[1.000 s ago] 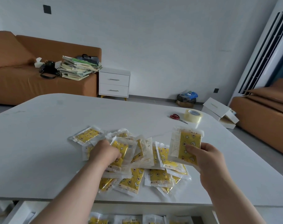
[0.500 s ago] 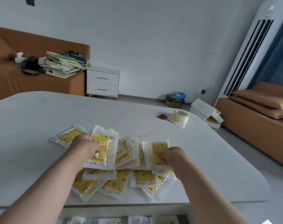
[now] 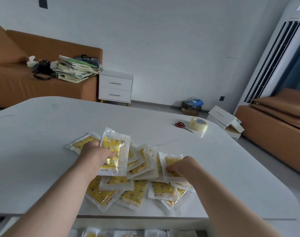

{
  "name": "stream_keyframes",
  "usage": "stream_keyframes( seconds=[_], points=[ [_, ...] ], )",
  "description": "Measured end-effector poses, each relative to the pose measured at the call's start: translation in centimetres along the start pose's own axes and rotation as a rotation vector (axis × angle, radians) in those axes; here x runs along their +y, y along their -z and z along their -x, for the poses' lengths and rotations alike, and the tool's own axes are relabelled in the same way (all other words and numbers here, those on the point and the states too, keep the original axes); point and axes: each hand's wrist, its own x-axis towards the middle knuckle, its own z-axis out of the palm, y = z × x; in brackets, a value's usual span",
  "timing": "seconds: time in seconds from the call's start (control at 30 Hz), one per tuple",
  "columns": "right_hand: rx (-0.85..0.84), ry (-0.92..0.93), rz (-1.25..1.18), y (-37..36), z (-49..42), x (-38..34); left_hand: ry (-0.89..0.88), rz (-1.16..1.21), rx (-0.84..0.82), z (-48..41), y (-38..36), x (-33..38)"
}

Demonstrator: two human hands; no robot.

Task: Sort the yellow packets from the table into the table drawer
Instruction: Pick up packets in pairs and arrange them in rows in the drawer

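Hands at work over a loose heap of yellow packets (image 3: pixel 133 194) on the near half of the white counter (image 3: pixel 43 142). The left hand (image 3: pixel 94 156) pinches a raised packet (image 3: pixel 116 151), thumb on its printed face and fingers behind it; this packet stands almost upright above the heap, its clear border uppermost. The right hand (image 3: pixel 181 166) has its fingers curled onto a second packet (image 3: pixel 171 161) at the right side of the heap, thumb pressed on the yellow face; whether this one is clear of those beneath it cannot be told. The remaining packets overlap one another at mixed angles, one lying apart behind the left hand. Below the counter's near edge the open drawer (image 3: pixel 3 227) shows between the forearms, with a row of stored packets (image 3: pixel 128 233) lying inside it, cut off by the frame edge. Near the far right corner of the counter lie red-handled scissors (image 3: pixel 182 126), with a roll of clear tape (image 3: pixel 199 126) just beside them. Beyond the counter: an orange sofa (image 3: pixel 17 82) carrying a stack of books (image 3: pixel 75 69), and a white two-drawer cabinet (image 3: pixel 115 88) against the wall.
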Motion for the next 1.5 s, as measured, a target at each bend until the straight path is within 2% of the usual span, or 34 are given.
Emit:
stream_keyframes(
  seconds=[0.17,0.27,0.43,0.57,0.67,0.83,0.93,1.1,1.27,1.37,1.5],
  points=[
    [0.003,-0.024,0.041,-0.4,0.1,-0.4,0.005,0.009,0.001,0.1,0.0,0.2],
    [0.061,0.025,-0.008,-0.8,0.1,0.0,0.012,0.015,-0.006,0.2,-0.1,0.2],
    [0.109,0.117,-0.407,-0.1,0.1,1.3,0.028,0.103,-0.051,0.1,0.2,0.2],
    [-0.014,0.108,-0.777,0.7,1.0,2.2,0.166,0.3,-0.172,0.6,0.6,0.4],
    [-0.145,0.012,-1.003,0.9,2.1,2.9,0.258,0.401,-0.296,1.3,1.3,0.5],
    [-0.358,-0.023,-1.338,1.0,5.0,3.9,0.275,0.589,-0.349,2.0,2.9,-0.1],
    [-0.479,0.098,-1.395,1.2,7.4,4.2,0.268,0.636,-0.367,2.9,4.1,-0.1],
    [-0.565,0.222,-1.38,1.8,11.0,4.0,0.221,0.6,-0.41,5.5,6.2,0.8],
    [-0.627,0.261,-1.398,2.3,14.9,3.8,0.16,0.636,-0.431,9.2,8.9,0.8],
    [-0.654,0.239,-1.401,1.5,16.4,3.9,0.207,0.709,-0.389,11.3,10.6,-0.4],
    [-0.609,0.149,-1.338,-0.1,17.6,4.3,0.291,0.689,-0.354,13.3,12.0,-2.4]
  ],
)
